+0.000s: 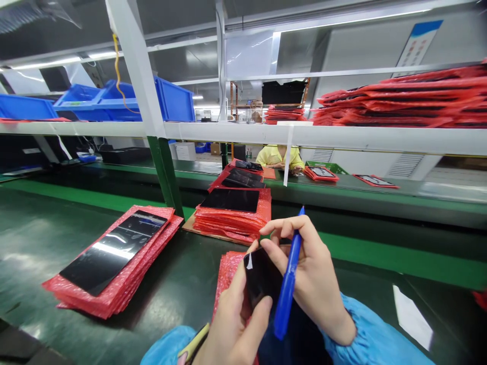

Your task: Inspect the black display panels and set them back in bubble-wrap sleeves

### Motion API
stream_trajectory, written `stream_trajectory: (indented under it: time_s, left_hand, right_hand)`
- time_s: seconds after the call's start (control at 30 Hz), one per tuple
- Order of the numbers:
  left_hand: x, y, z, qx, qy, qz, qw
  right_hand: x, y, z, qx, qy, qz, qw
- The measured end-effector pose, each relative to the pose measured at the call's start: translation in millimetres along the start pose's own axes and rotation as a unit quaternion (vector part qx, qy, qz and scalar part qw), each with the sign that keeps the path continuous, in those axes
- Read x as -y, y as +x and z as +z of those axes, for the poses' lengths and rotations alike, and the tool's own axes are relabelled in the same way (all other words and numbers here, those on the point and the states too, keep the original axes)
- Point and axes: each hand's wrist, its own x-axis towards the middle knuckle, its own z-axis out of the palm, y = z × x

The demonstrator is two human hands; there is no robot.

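My left hand (245, 317) is closed on the edge of a glossy black screen panel (262, 276), its thumb lying across the face. A small white mark shows near the panel's upper left corner. In my right hand (314, 279) a blue pen (289, 284) is held slanting, tip upward. The right thumb and forefinger come together at the panel's top edge; whether they pinch anything there I cannot make out. Red bubble wrap sleeves (228, 268) lie under and left of the panel. The panel's lower part is dark and partly covered by my hands.
Left on the bench lies a red sleeve stack with a black panel (117, 248) on top. More stacked sleeves (228, 223) stand ahead. White paper (413, 317) lies at right. Overhead, a shelf (243, 134) carries blue bins (173, 99) and red sleeves (403, 101). A person in yellow (279, 156) sits beyond.
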Motion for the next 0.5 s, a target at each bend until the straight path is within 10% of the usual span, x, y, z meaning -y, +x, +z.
stream_trajectory:
  time_s: [0.2,0.5]
  left_hand:
    - [10.0,30.3,-24.5,-0.059,-0.111,-0.056,0.990]
    - [53.9,51.4,-71.0,-0.074,-0.039,-0.253,0.964]
  right_hand:
    - [-18.7,-7.6,-43.9,-0.091,-0.001,0.009,0.996]
    - [-79.1,-101.0,-92.2,-0.060,-0.008,0.241,0.969]
